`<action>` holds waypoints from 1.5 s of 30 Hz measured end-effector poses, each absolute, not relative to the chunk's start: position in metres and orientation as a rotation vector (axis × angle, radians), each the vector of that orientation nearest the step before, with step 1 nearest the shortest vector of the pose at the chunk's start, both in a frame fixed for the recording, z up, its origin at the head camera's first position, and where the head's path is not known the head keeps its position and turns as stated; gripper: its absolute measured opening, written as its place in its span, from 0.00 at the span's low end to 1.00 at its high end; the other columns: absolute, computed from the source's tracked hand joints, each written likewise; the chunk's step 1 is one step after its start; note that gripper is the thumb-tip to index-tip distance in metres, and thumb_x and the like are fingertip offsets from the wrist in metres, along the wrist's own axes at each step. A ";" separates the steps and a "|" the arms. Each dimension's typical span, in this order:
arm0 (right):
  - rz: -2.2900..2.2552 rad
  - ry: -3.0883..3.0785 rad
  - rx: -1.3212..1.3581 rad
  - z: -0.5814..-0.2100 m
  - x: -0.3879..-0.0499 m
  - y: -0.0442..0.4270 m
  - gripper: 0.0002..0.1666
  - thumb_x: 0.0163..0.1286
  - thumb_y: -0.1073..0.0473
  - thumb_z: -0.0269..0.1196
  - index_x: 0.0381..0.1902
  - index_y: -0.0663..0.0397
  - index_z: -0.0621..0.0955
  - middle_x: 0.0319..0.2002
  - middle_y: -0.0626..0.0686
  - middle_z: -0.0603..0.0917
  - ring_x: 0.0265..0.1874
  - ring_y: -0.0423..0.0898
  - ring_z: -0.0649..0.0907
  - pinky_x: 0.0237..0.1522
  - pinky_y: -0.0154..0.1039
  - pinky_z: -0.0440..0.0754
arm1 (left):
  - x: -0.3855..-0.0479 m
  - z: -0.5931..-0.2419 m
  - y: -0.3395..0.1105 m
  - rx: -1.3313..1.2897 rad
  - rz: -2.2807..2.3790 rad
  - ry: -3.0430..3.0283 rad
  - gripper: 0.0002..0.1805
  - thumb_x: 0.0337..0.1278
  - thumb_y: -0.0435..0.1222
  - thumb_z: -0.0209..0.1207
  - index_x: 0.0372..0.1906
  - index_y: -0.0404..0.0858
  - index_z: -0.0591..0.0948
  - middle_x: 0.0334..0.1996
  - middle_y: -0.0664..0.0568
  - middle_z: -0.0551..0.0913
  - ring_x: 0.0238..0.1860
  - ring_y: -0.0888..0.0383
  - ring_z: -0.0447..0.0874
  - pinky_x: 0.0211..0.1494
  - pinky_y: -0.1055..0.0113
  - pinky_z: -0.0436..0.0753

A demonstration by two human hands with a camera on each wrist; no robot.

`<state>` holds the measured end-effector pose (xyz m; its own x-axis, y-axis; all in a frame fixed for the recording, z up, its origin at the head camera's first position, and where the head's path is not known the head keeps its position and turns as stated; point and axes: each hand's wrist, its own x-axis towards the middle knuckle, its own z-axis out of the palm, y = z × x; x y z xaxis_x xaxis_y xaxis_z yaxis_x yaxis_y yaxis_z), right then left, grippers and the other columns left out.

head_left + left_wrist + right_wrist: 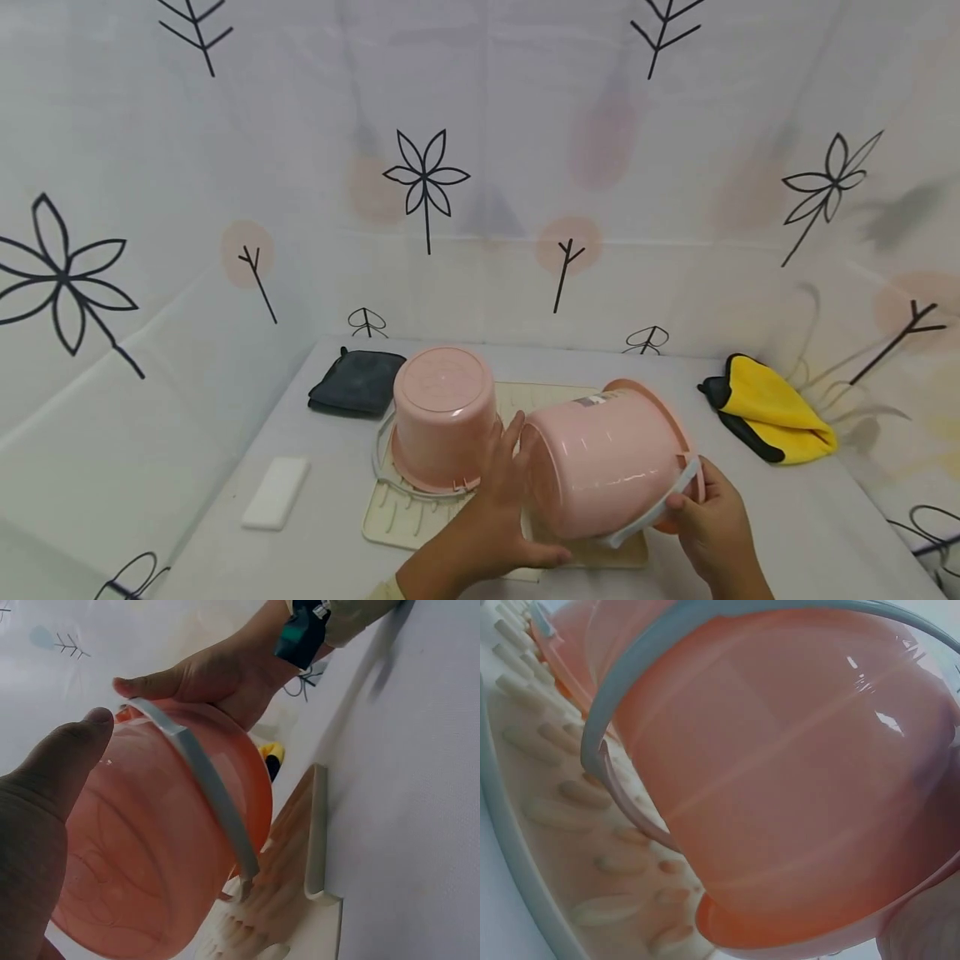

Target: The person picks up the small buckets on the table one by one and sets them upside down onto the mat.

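Observation:
A pink bucket (615, 458) lies tilted on its side above the beige drain tray (401, 521), base to the left and mouth to the right. My right hand (716, 525) grips its rim, thumb by the grey handle (214, 799). Fingers spread, my left hand (487, 521) is at the bucket's base, with its thumb extended below; whether the palm touches is unclear. Just left of that hand, a second pink bucket (442, 433) stands upside down on the tray, its handle lowered around it. In the right wrist view the tilted bucket's wall (795, 765) fills most of the frame.
A white sponge block (276, 493) lies on the left of the white table (217, 550). Behind it is a folded dark cloth (356, 385). A yellow and black cloth (780, 412) lies at the right back. Patterned curtains (487, 283) enclose the table.

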<state>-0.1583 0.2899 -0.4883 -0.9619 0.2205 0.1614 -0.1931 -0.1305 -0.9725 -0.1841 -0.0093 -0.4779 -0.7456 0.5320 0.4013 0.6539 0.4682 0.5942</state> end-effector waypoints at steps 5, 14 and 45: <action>2.218 -1.840 -0.028 -0.487 -0.157 0.286 0.18 0.77 0.65 0.60 0.61 0.43 0.79 0.56 0.39 0.87 0.47 0.36 0.89 0.45 0.38 0.88 | -0.188 -0.488 0.002 -1.133 -1.049 -2.384 0.85 0.24 0.55 0.87 0.86 0.44 0.40 0.86 0.40 0.32 0.84 0.34 0.28 0.77 0.31 0.60; 2.310 -1.780 0.072 -0.484 -0.155 0.281 0.16 0.78 0.64 0.61 0.61 0.49 0.81 0.58 0.44 0.87 0.49 0.37 0.89 0.50 0.41 0.87 | -0.194 -0.493 0.006 -1.109 -0.977 -2.188 0.90 0.06 0.57 0.90 0.84 0.47 0.45 0.84 0.32 0.35 0.83 0.29 0.32 0.74 0.27 0.63; 2.112 -2.030 0.427 -0.490 -0.158 0.306 0.27 0.88 0.46 0.41 0.67 0.50 0.79 0.51 0.46 0.87 0.46 0.40 0.85 0.53 0.31 0.84 | -0.183 -0.470 0.000 -1.052 -0.554 -1.969 0.67 0.20 0.74 0.75 0.74 0.53 0.64 0.77 0.31 0.57 0.76 0.30 0.56 0.71 0.37 0.73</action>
